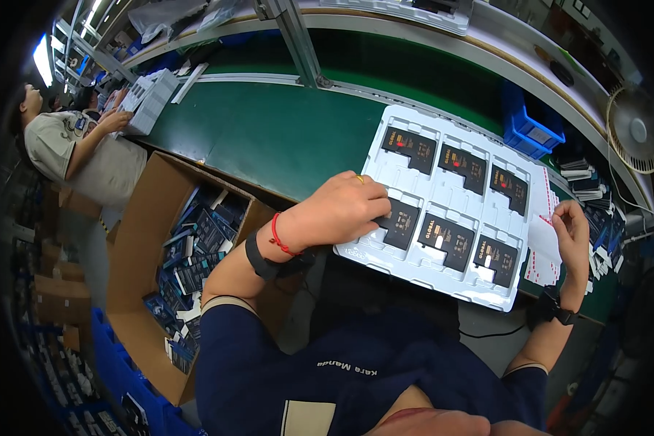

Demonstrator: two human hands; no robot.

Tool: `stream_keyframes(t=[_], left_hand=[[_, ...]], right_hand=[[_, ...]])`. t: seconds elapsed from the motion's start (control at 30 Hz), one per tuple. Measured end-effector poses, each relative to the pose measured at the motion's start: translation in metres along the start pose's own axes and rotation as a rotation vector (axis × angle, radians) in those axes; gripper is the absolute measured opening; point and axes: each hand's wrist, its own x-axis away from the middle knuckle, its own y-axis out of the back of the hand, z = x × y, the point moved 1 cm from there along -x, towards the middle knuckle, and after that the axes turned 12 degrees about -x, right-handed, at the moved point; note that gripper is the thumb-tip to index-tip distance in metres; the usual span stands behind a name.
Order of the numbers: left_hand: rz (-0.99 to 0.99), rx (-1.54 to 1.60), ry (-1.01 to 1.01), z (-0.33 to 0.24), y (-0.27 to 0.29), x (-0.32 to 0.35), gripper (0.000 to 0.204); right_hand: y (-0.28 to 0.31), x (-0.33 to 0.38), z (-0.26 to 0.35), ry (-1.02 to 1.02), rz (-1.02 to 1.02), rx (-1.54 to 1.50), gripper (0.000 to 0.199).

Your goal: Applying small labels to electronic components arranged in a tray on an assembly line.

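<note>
A white moulded tray (385,145) lies on the green conveyor belt (269,131) and holds several small black packets, one per pocket. My left hand (345,211) rests on the tray's near left corner, fingertips pressing the nearest black packet (400,221). A red string and a dark band sit on that wrist. My right hand (572,231) is at the tray's right edge, touching a white sheet of labels with red marks (543,240). A dark watch is on the right wrist.
A cardboard box (142,240) full of black packets stands at my left, with blue crates (123,378) below it. A blue bin (532,131) and a small fan (636,131) sit at the right. Another person (73,145) works on white trays far left.
</note>
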Motion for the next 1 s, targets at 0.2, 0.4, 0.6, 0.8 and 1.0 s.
stream_keyframes(t=[0.2,0.4,0.6,0.8,1.0], left_hand=[[-0.193,-0.134,-0.09,0.001,-0.007,0.005,0.019],[-0.399,-0.037,0.093,0.007,-0.008,0.01,0.014],[-0.536,0.036,0.216,0.004,-0.017,0.011,0.01],[-0.542,0.051,0.224,0.005,-0.018,0.012,0.011],[-0.538,0.061,0.206,0.005,-0.016,0.011,0.01]], right_hand=[[-0.066,-0.016,0.117,0.272,0.208,-0.162,0.009],[-0.145,-0.044,0.163,0.098,0.445,-0.313,0.006],[-0.212,-0.06,0.151,-0.091,0.542,-0.449,0.023],[-0.232,-0.057,0.142,-0.16,0.588,-0.476,0.028],[-0.239,-0.057,0.136,-0.116,0.606,-0.386,0.032]])
